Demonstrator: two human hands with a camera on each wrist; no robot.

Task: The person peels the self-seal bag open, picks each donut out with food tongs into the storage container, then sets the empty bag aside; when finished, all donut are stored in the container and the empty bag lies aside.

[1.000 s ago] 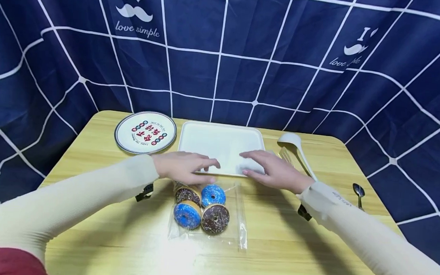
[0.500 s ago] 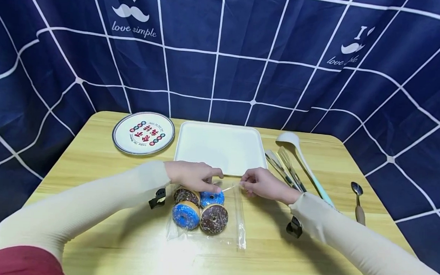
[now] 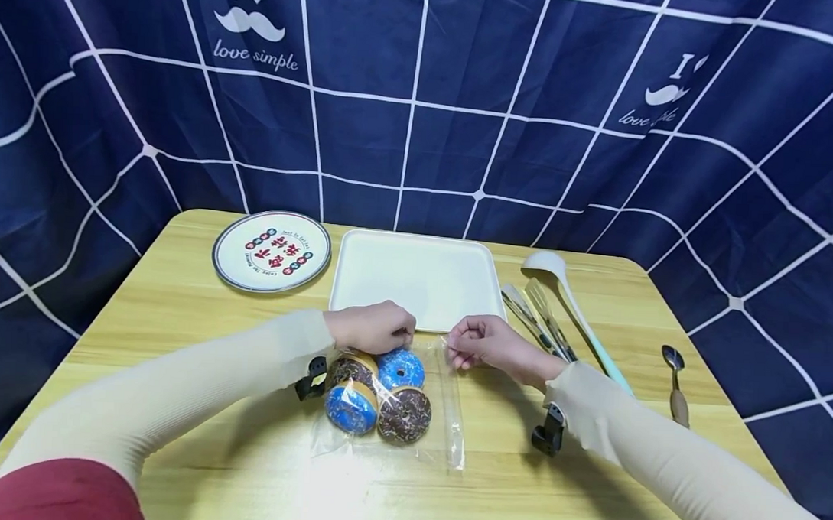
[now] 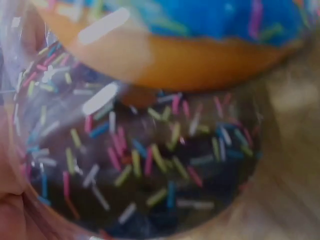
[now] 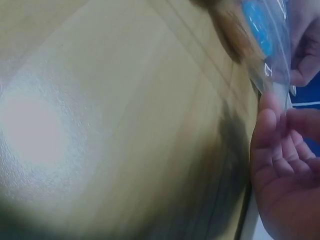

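A clear plastic bag (image 3: 439,444) lies on the table with several sprinkled donuts inside, two blue-iced (image 3: 400,369) and two chocolate-iced (image 3: 405,419). My right hand (image 3: 491,344) pinches the bag's far right corner between thumb and fingers; the right wrist view shows the film (image 5: 277,57) running into that pinch (image 5: 282,175). At the far edge of the bag, just beyond the blue donut, my left hand (image 3: 376,327) grips the film with curled fingers, its fingertips mostly hidden. A chocolate donut (image 4: 145,160) under shiny film fills the left wrist view, a blue one (image 4: 200,17) above.
Beyond the hands lies a white rectangular tray (image 3: 416,275), with a printed round plate (image 3: 247,265) to its left. Tongs (image 3: 538,322) and a white ladle (image 3: 572,296) rest right of the tray. A spoon (image 3: 677,399) lies farther right. A blue gridded curtain (image 3: 366,136) hangs behind.
Both hands have come down from above the tray's near edge to the bag's far edge. The right hand has pinched its corner, and the left fingers have curled onto its edge.
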